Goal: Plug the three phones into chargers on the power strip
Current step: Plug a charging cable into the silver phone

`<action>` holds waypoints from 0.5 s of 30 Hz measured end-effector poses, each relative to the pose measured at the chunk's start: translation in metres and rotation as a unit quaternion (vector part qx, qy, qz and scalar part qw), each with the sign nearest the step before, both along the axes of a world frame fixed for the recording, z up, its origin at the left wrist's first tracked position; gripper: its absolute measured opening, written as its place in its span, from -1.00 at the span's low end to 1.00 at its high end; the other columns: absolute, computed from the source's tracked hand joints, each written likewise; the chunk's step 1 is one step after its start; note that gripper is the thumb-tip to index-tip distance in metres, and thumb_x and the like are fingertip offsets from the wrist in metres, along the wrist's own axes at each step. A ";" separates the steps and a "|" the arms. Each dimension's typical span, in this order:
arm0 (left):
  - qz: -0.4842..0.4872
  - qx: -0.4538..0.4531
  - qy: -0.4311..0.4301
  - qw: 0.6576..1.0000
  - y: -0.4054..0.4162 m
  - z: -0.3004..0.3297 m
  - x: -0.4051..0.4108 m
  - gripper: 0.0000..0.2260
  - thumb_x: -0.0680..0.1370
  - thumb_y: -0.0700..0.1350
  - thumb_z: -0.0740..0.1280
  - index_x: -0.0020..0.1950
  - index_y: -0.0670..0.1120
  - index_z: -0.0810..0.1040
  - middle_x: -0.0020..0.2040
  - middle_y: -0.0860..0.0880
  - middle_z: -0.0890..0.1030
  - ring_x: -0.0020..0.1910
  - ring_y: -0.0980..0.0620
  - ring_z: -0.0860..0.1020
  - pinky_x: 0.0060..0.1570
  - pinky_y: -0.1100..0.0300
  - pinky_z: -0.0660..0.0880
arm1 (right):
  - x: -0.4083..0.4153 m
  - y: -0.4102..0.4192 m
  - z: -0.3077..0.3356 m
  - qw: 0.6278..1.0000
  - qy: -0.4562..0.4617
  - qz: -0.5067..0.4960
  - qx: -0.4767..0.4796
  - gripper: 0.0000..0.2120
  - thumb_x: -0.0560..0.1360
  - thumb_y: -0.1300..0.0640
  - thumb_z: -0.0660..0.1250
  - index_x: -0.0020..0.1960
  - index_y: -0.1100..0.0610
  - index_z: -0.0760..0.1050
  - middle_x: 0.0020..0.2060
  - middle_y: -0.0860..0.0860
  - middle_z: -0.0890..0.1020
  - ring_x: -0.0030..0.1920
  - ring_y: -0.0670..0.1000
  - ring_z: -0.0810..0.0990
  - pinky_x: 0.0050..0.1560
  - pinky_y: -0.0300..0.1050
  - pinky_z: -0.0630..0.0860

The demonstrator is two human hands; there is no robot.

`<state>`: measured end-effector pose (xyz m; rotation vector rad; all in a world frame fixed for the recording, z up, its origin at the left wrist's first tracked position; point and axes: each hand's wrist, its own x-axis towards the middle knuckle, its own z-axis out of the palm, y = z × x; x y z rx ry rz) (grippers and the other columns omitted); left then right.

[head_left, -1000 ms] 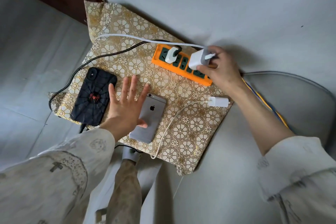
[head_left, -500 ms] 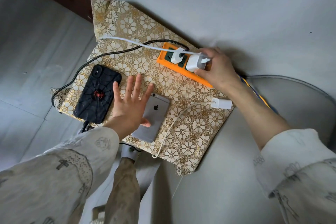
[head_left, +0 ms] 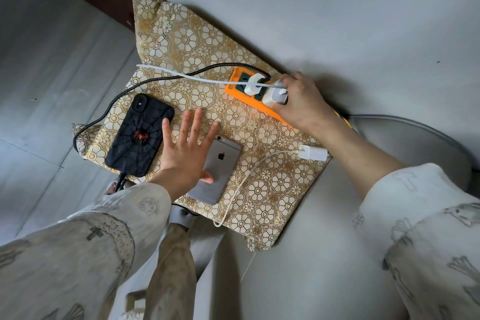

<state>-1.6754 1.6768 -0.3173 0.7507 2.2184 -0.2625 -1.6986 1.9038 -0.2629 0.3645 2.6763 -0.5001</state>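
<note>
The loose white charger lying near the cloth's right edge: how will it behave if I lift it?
The loose white charger looks small and blocky, so probably light and rigid. Its white cable curves slackly across the patterned cloth, so it will likely trail floppily and may drag against the silver phone.

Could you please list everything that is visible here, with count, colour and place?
Floral patterned cloth: 1, gold and cream, over the small table.
Orange power strip: 1, far edge of cloth.
White charger plugs: 3; one seated in the strip, one gripped at the strip, one loose at right.
Black spider-web cased phone: 1, left.
Silver phone: 1, centre.
Cables: white, black braided.
Left hand: fingers spread, on the silver phone.
Right hand: holds a plug.
</note>
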 end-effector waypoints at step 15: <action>0.010 0.032 -0.003 0.999 -0.003 -0.005 0.000 0.11 0.28 0.40 0.29 0.31 0.03 -0.57 0.33 -0.16 -0.57 0.40 -0.20 -0.45 0.28 -0.37 -0.33 | 0.006 -0.008 -0.008 0.999 0.022 -0.017 0.026 -0.50 0.41 0.18 0.38 0.31 0.26 0.36 0.17 0.18 0.47 0.19 0.17 0.46 0.18 -0.04 0.38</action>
